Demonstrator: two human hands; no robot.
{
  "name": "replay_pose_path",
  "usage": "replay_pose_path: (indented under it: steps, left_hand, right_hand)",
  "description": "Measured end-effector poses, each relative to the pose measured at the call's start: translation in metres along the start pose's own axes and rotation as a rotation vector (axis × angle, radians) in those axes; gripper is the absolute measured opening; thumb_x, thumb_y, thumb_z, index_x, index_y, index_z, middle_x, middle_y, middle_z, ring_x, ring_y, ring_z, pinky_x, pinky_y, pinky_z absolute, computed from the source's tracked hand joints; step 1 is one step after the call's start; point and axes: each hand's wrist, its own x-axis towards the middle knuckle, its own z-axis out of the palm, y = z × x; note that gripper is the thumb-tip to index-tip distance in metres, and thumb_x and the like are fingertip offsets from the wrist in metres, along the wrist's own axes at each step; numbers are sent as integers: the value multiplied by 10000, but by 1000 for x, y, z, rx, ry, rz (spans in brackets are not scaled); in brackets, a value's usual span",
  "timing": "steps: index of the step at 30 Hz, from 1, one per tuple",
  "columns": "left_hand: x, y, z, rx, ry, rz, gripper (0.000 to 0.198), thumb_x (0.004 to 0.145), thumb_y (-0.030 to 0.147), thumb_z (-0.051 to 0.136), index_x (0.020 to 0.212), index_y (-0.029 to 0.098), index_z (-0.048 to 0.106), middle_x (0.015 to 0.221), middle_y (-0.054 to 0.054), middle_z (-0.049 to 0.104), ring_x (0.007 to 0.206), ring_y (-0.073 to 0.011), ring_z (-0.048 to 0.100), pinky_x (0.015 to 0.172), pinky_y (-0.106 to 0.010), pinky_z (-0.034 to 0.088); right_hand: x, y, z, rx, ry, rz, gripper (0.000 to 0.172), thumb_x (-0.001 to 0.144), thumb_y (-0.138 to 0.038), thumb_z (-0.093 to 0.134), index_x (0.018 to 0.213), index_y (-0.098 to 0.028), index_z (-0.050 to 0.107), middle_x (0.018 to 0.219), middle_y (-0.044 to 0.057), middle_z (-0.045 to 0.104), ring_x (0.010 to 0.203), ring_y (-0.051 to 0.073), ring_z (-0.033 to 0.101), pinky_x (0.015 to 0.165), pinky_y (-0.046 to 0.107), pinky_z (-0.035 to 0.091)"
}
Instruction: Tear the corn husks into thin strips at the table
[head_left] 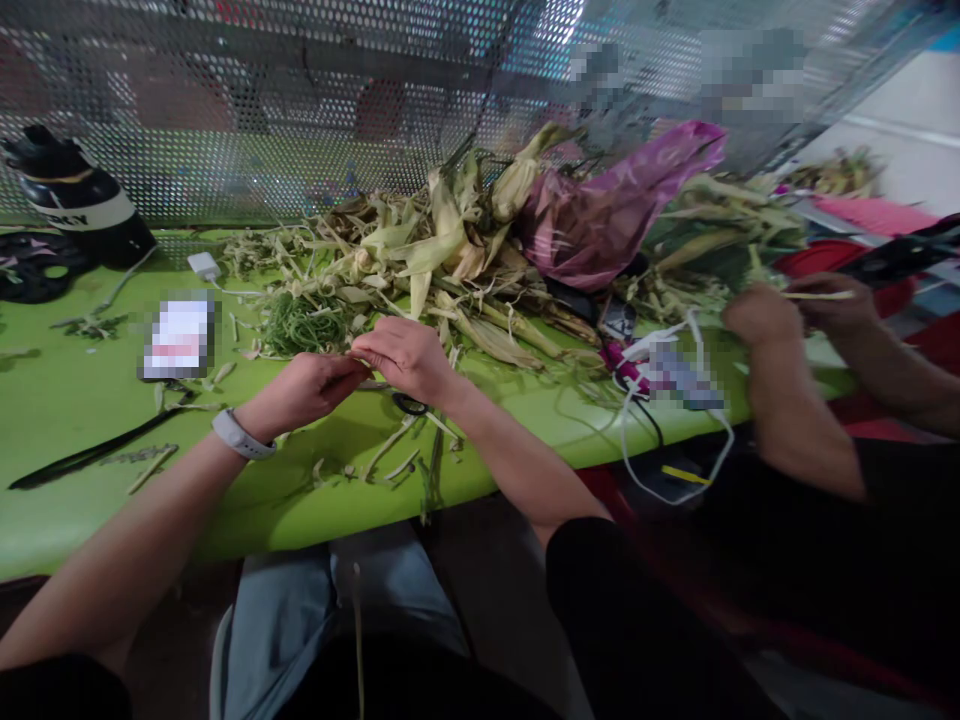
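My left hand (319,387), with a pale band on its wrist, is closed in a pinch above the green table. Its fingertips meet those of my right hand (405,355), which is also pinched. What sits between the fingers is too small and too covered to make out. Just behind them lies a tangle of thin green strands (301,322). Beyond it spreads a heap of corn husks (431,245), pale green to dry brown. Cut stalk pieces (401,465) lie scattered under and in front of my hands.
A co-worker's hands (765,315) hold a pale strip at right. A purple plastic bag (600,220) rests against the husks. White cables (626,440) loop over the table's front edge. A phone (178,335), a black strap (97,450) and a dark bottle (90,205) are at left.
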Motion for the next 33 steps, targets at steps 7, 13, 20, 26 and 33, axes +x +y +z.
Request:
replay_pose_path:
  steps: [7,13,20,26,33]
  left_hand:
    - [1,16,-5,-242,-197,-44,209,872,306,560,900,238,756,914,-54,772,781,-181,692,728,-235,468]
    - [-2,19,-3,-224,-219,19,242,917,330,522,954,244,745,935,-59,762,808,-177,685,754,-237,470]
    - [-1,17,0,-144,-38,133,231,925,310,544,946,210,751,908,-88,716,859,-190,662,796,-279,488]
    - [-2,18,0,-65,95,146,206,912,316,588,914,217,768,1084,-123,681,905,-199,648,813,-307,504]
    - [-1,19,-3,-129,79,121,236,928,306,544,912,203,755,1016,-106,701,931,-198,662,854,-311,513]
  right_hand:
    - [5,6,-1,23,-2,27,458,1008,-491,379,855,-211,708,767,47,597,788,170,548,768,317,438]
    - [2,15,5,190,6,135,435,988,-506,418,879,-191,697,845,63,612,815,166,568,780,298,462]
    - [-2,28,18,242,-13,199,375,969,-477,500,855,-178,696,859,48,609,824,151,558,778,270,440]
    - [-1,34,19,251,-51,246,399,966,-490,494,842,-164,688,845,45,594,800,150,545,759,276,426]
    - [-3,36,26,224,-51,301,335,949,-434,543,826,-157,686,836,40,594,801,148,546,780,277,429]
